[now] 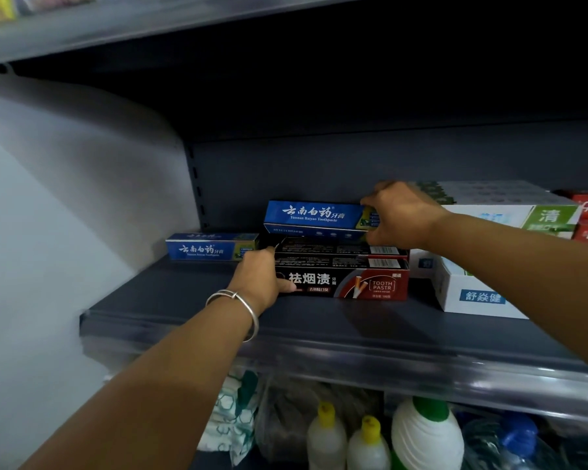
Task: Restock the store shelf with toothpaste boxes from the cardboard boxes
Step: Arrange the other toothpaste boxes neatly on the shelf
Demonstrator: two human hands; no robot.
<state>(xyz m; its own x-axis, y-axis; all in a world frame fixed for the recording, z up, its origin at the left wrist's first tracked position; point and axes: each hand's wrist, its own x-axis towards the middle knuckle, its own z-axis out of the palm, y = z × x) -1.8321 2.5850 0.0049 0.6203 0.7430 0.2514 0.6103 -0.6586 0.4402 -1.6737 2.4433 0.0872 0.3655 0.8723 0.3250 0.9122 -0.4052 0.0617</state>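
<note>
Gripping a blue "Yunnan Baiyao Toothpaste" box (314, 217), the right hand (399, 215); left hand (262, 276) grasps the black "TOOTH PASTR" box (347, 283).

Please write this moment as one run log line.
left hand: holds black toothpaste box | right hand: holds blue toothpaste box above

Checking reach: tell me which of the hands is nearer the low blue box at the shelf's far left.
Left. The left hand sits just right of the low blue box; the right hand is farther right.

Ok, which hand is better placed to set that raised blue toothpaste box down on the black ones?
Right. The right hand already pinches the raised blue toothpaste box by its end above the black toothpaste boxes; the left hand grips those.
</note>
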